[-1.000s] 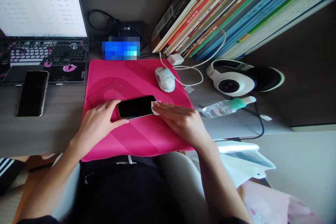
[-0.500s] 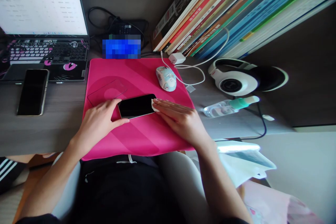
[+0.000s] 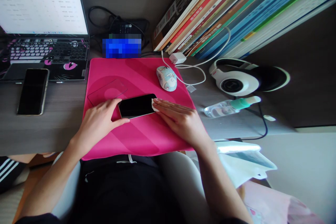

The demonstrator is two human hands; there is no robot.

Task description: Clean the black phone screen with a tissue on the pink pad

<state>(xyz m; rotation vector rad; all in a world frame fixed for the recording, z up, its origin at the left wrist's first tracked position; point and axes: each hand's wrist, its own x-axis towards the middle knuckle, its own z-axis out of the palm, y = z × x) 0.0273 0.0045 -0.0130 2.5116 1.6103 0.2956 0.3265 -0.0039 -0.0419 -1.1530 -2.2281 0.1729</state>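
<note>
A smartphone (image 3: 138, 106) with a black screen lies face up on the pink mat (image 3: 141, 134). My left hand (image 3: 97, 120) holds its left end, thumb along the near edge and fingers at the far edge. At the other end, my right hand (image 3: 181, 118) presses a small white wipe (image 3: 154, 105) against the screen with its fingertips; most of the wipe is hidden under the fingers. Just beyond my left hand lies a clear rectangular sheet (image 3: 107, 90), flat on the mat.
Around the mat are a mouse (image 3: 167, 78), a white charger (image 3: 177, 58) with cable, headphones (image 3: 233, 78) and a clear spray bottle (image 3: 223, 107) on its side. Books (image 3: 194, 17) lean behind. A laptop (image 3: 47, 54) and a second phone (image 3: 33, 92) sit left.
</note>
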